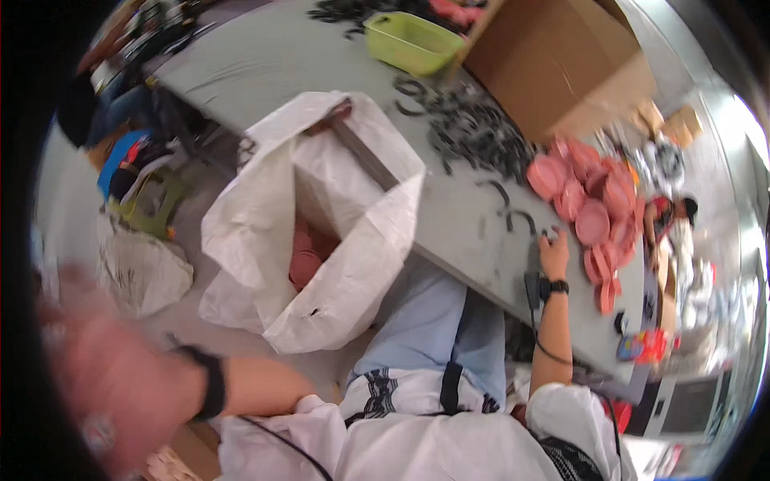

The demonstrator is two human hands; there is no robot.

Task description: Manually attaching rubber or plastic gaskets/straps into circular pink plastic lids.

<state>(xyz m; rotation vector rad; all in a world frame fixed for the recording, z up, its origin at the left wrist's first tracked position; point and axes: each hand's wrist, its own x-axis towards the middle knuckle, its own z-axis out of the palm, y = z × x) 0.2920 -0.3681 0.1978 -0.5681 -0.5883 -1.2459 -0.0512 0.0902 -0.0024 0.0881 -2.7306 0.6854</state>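
Smeared by motion, my left hand (120, 381) is large at the lower left, beside the white sack; its fingers cannot be made out. Over the near part of the grey table (457, 216), my right hand (553, 255) has its fingertips drawn together around a small dark bit I cannot identify. Just left of those fingertips lie a few loose black curved strips (521, 218). Beyond them spreads a heap of similar black pieces (477, 136). To the right sits a pile of pink round, cup-like plastic pieces (593, 220). Similar pink pieces (305, 260) show inside the open white sack (353, 280).
A lime green basket (409, 48) and a large cardboard box (561, 68) stand at the table's far side. A red packet (642, 345) lies at the right corner. Left of the table are a green stool (152, 204) and another whitish sack (144, 268). Other people are further off.
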